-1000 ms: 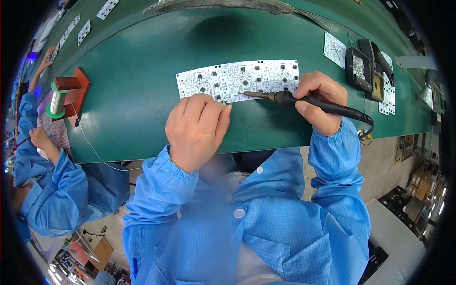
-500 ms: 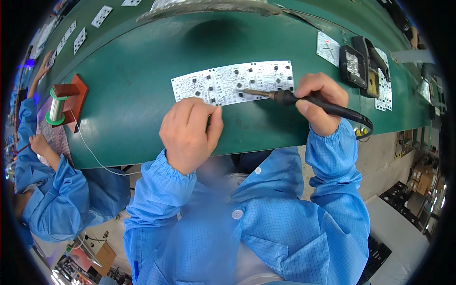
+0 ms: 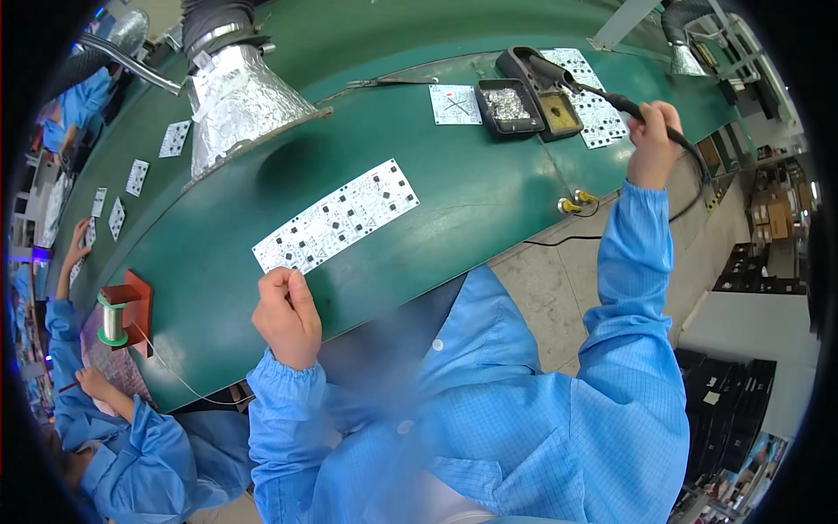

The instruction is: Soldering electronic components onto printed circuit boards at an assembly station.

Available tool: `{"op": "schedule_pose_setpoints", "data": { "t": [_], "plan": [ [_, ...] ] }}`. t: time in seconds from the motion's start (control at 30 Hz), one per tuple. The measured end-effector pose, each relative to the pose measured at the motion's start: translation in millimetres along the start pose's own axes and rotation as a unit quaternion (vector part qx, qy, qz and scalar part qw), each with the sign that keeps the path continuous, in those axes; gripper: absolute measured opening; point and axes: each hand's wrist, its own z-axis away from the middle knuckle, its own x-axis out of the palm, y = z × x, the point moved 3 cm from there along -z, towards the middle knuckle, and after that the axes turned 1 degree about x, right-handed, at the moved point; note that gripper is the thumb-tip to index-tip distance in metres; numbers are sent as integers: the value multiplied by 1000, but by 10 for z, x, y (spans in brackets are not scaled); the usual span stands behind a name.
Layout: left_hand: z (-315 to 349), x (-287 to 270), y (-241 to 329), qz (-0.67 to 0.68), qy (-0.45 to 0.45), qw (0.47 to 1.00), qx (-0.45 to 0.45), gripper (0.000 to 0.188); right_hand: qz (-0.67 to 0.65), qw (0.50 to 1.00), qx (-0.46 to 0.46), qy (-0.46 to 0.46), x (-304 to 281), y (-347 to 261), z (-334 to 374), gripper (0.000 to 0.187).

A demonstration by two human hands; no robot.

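Observation:
A long white circuit board [image 3: 336, 217] with several black parts lies slanted on the green bench. Its near left corner is pinched between the thumb and curled fingers of my left hand [image 3: 290, 319]. Off to the right, my right hand [image 3: 655, 144] is closed around the dark handle of a soldering iron [image 3: 625, 106]. The iron's front end reaches into a black iron stand [image 3: 526, 68]; its tip is hidden there. From a spool of solder wire [image 3: 113, 319] on a red holder, the wire runs toward my left sleeve, where its end is out of sight.
Beside the stand are a black tray of silvery bits [image 3: 510, 105], a yellow sponge [image 3: 559, 113], a small white board [image 3: 455, 105] and more boards [image 3: 602, 118]. Tweezers [image 3: 393, 82] lie behind. A foil-wrapped fume hood [image 3: 240, 109] hangs at left. A co-worker's hand [image 3: 77, 244] is far left.
My right hand has carried the soldering iron away from the board, right and back to the stand. My left hand now sits at the board's left corner. The whole view has turned rightward.

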Motion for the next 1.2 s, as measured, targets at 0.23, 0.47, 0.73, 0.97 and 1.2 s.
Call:
{"op": "schedule_pose_setpoints", "data": {
  "t": [0.23, 0.47, 0.73, 0.97, 1.2],
  "plan": [
    [-15, -2, 53, -50, 27, 997, 46, 7, -72, 979, 178, -69, 432, 581, -15, 17],
    [1, -158, 46, -97, 56, 991, 69, 8, -207, 935, 124, -258, 142, 201, 1865, 12],
    [109, -606, -237, -113, 91, 988, -60, 27, -221, 815, 503, -182, -99, 3062, 2176, 26],
    [203, -648, -400, -90, 118, 981, -127, 31, 241, 904, 281, -214, -377, 3844, 1593, 26],
    [193, -604, -336, -123, 98, 982, -106, 31, 270, 900, 251, -232, -258, 3645, 1577, 25]
  ]
}}
